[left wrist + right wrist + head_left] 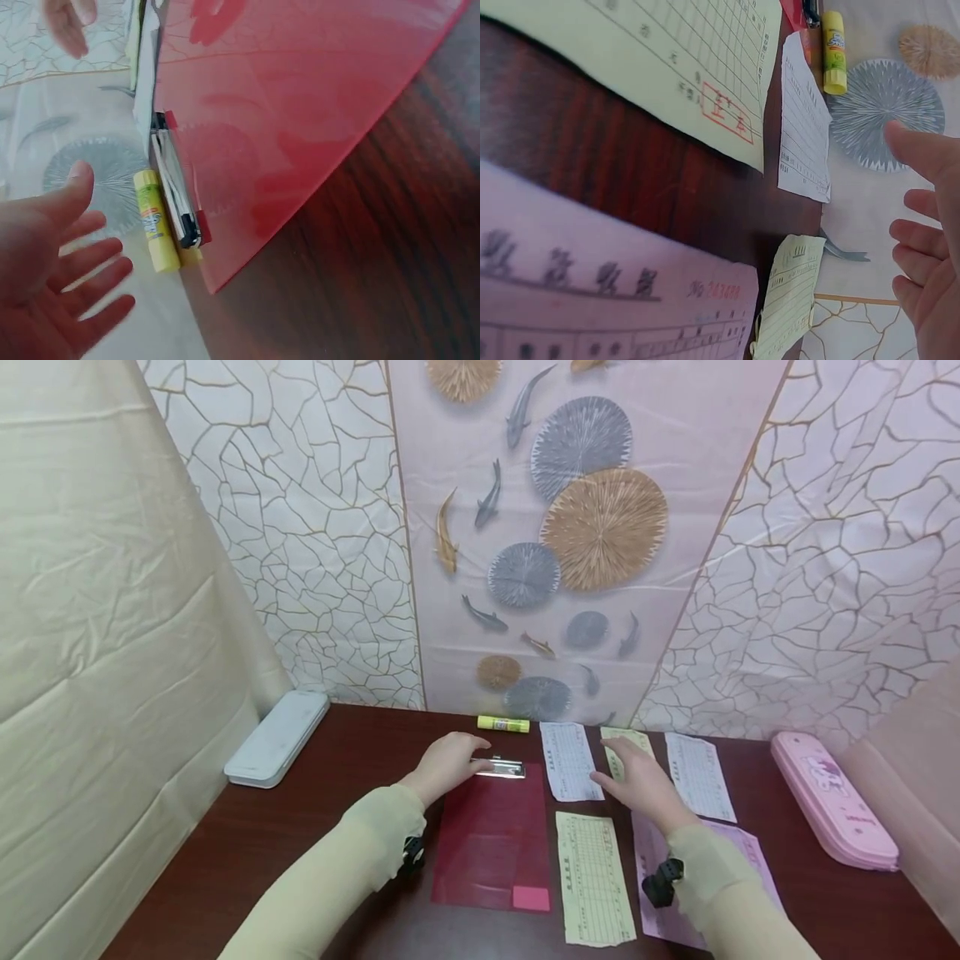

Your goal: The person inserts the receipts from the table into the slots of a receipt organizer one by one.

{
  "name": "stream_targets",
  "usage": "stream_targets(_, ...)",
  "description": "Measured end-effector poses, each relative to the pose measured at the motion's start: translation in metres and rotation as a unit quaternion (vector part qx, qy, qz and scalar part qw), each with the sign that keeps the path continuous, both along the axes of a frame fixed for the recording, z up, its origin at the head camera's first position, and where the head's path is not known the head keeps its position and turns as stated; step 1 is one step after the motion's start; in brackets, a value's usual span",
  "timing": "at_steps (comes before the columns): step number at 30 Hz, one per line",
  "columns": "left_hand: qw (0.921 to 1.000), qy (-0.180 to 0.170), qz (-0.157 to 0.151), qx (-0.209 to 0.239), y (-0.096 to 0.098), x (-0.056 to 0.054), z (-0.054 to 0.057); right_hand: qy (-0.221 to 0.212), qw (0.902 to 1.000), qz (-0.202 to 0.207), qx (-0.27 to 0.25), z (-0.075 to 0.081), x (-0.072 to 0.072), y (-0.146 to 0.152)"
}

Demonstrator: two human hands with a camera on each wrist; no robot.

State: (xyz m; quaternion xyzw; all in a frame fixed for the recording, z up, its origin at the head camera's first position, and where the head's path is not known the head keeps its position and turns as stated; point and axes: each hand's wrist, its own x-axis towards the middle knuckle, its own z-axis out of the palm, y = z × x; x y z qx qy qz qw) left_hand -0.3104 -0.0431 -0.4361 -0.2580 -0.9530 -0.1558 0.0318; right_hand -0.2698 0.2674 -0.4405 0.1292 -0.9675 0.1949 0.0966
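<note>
A translucent red clipboard (487, 839) lies on the dark table, its metal clip (507, 768) at the far end. Over the clip's left side is my left hand (447, 764); the left wrist view shows its fingers spread, holding nothing, beside a yellow glue stick (156, 221). My right hand (641, 781) hovers over the paper slips, fingers loosely extended and nothing in its grasp. Nearest it are a white slip (570, 762) and a small yellow slip (789, 296). A larger yellow slip (595, 878) lies right of the clipboard, and a purple receipt (622, 289) lies partly under the right forearm.
Another white slip (700, 775) lies farther right. A pink pencil case (834, 802) stands near the right edge, and a pale case (277, 739) sits at the back left. Behind the table hangs a patterned cloth (337, 527); a beige cloth (112, 635) borders the left side.
</note>
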Motion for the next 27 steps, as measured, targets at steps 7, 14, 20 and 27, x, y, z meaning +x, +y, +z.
stream_targets(7,0.9946,-0.083,-0.046,0.042,0.009,-0.017,-0.012,-0.027,0.9996,-0.004,0.001,-0.001,-0.012,-0.006)
stream_targets(14,0.9933,-0.103,-0.046,0.022,0.013,-0.025,-0.024,-0.03,0.9995,0.009,-0.005,-0.009,-0.023,-0.009)
stream_targets(20,0.9943,-0.097,-0.042,-0.008,0.02,-0.03,-0.031,-0.056,0.9983,0.004,-0.016,-0.016,-0.033,-0.013)
stream_targets(27,0.9952,-0.086,-0.042,-0.022,0.027,-0.034,-0.033,-0.061,0.9981,0.002,-0.011,-0.016,-0.048,-0.016)
